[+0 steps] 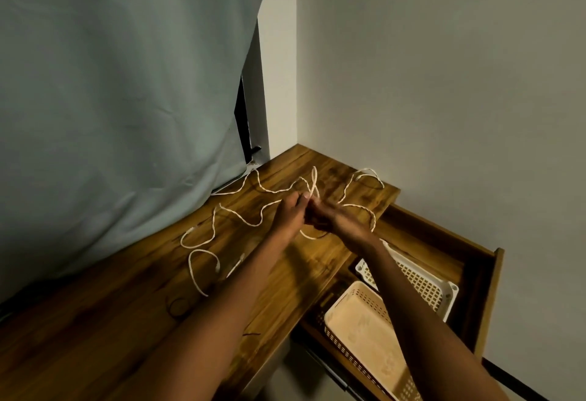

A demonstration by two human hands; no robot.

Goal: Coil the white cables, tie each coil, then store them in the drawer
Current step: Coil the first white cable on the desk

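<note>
Left hand [290, 213] and right hand [333, 218] together at frame centre, fingers curled, pinching a looped stretch of thin white braided cable [218, 210]. Rest of it sprawled loose across the brown wooden desk [133, 311]. Lower right: open wooden drawer [485, 273] holding a white perforated plastic basket [425, 283] and a peach perforated plastic basket [364, 331].

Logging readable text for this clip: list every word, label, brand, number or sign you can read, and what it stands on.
None: no text is readable in this view.
White cables: no print visible.
White basket and beige basket in the drawer: no labels visible.
Wooden table, curtain, wall: bare of writing.
</note>
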